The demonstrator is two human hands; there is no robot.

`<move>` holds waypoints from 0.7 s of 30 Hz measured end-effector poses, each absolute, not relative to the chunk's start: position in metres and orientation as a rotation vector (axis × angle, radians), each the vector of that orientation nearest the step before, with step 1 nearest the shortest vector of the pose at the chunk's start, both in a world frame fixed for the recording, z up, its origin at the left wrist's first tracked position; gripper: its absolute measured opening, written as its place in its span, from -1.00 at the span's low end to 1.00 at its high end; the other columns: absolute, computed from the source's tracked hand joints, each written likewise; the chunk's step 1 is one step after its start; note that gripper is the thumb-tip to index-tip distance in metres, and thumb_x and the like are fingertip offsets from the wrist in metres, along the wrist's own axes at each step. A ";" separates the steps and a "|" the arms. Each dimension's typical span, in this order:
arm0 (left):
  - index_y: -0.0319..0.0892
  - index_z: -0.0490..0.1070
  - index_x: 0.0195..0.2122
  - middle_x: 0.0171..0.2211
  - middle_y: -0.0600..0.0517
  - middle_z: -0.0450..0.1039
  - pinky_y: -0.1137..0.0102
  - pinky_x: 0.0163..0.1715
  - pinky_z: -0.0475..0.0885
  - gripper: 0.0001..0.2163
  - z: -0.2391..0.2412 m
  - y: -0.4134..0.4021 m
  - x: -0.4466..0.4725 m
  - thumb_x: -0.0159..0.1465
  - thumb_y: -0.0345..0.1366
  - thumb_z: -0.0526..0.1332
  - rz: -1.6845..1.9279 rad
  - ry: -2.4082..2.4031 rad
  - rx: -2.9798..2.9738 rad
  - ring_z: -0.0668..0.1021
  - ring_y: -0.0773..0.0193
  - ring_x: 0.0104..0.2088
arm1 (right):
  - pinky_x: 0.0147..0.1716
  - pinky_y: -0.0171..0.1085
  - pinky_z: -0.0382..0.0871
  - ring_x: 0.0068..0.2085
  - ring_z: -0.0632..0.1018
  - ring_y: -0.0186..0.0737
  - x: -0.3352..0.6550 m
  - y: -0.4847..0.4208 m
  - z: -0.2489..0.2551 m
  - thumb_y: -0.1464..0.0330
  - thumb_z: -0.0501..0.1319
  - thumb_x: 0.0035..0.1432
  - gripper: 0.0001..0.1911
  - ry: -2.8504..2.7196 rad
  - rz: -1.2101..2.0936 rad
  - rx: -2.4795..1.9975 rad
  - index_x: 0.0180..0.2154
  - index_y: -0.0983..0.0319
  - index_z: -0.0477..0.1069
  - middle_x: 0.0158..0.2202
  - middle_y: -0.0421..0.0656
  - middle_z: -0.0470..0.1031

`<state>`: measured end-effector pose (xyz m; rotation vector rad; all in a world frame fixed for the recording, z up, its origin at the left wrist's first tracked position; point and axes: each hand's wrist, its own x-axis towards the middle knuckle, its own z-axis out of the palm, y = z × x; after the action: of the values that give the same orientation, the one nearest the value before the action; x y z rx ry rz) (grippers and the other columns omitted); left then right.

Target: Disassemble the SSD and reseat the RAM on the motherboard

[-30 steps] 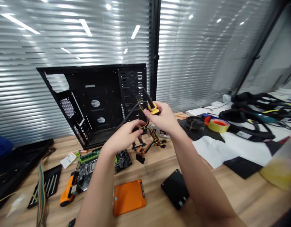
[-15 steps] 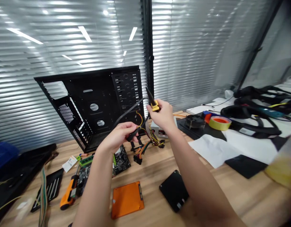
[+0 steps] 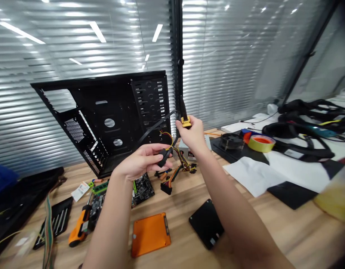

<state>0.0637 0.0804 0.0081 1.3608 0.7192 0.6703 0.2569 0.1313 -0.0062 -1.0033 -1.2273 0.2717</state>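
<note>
My left hand (image 3: 142, 161) pinches a black plug (image 3: 163, 157) between thumb and fingers. Thin yellow and dark wires reach this plug from the power supply's side. Higher and to the right, my right hand (image 3: 193, 133) grips the yellow plug (image 3: 186, 121) of a flat black cable, probably a SATA cable. A dark piece points up from the yellow plug. The flat cable (image 3: 158, 124) loops leftward behind my left hand. Behind both hands stands an open black computer case (image 3: 122, 112). The grey power supply (image 3: 185, 150) with its bundled wires is partly hidden by my right arm.
On the wooden table (image 3: 180, 239) lie an orange drive (image 3: 150, 235), a black drive (image 3: 207, 224), a motherboard (image 3: 143, 189) and an orange-handled screwdriver (image 3: 79, 226). To the right are a fan (image 3: 231, 141), yellow tape (image 3: 253, 143) and white paper (image 3: 245, 175). Blinds cover the glass behind.
My right hand has tilted the yellow plug more upright. My left hand has shifted slightly right with the black plug, its fingers now more extended. The view has moved a little.
</note>
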 end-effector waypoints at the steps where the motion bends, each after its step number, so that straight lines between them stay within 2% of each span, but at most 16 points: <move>1: -0.23 0.42 -0.01 -0.18 -0.08 0.53 0.43 -0.31 0.56 -0.66 0.008 0.080 0.066 0.17 -0.46 0.27 0.673 0.740 1.372 0.63 0.24 -0.31 | -0.47 -0.31 0.16 -0.47 0.34 -0.29 0.257 0.133 -0.008 0.22 0.21 -0.02 -0.81 -1.241 0.284 -0.998 -0.47 0.21 0.32 -0.53 -0.25 0.34; 6: -0.18 0.39 -0.01 -0.06 -0.10 0.45 0.45 -0.42 0.58 -0.70 0.007 0.080 0.074 0.23 -0.48 0.17 0.696 0.863 1.443 0.62 0.35 -0.46 | -0.44 -0.31 0.19 -0.47 0.34 -0.30 0.256 0.141 -0.013 0.20 0.21 -0.04 -0.79 -1.221 0.347 -0.974 -0.46 0.21 0.31 -0.52 -0.26 0.34; 9: -0.19 0.38 0.00 -0.14 -0.09 0.48 0.47 -0.42 0.56 -0.71 0.005 0.083 0.072 0.24 -0.46 0.17 0.667 0.914 1.517 0.62 0.35 -0.46 | -0.44 -0.30 0.17 -0.47 0.33 -0.29 0.259 0.142 -0.014 0.22 0.18 0.00 -0.81 -1.175 0.271 -1.048 -0.46 0.20 0.29 -0.52 -0.25 0.33; 14: -0.24 0.34 0.07 -0.42 -0.03 0.53 0.41 -0.31 0.54 -0.66 0.004 0.089 0.062 0.25 -0.39 0.18 0.652 0.943 1.620 0.62 0.28 -0.40 | -0.41 -0.27 0.16 -0.44 0.32 -0.26 0.274 0.145 -0.013 0.27 0.17 0.04 -0.84 -1.058 0.151 -1.166 -0.48 0.19 0.25 -0.50 -0.22 0.32; 21: -0.22 0.31 0.10 -0.44 0.01 0.54 0.36 -0.21 0.51 -0.61 0.005 0.087 0.061 0.23 -0.37 0.19 0.547 0.974 1.608 0.61 0.28 -0.34 | -0.44 -0.29 0.20 -0.46 0.31 -0.31 0.273 0.140 -0.004 0.25 0.20 0.02 -0.82 -1.180 0.250 -0.947 -0.46 0.20 0.28 -0.52 -0.26 0.27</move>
<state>0.0608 0.0866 0.0053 1.6082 0.9742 0.5473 0.2731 0.1396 -0.0044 -0.9468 -1.1800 0.2496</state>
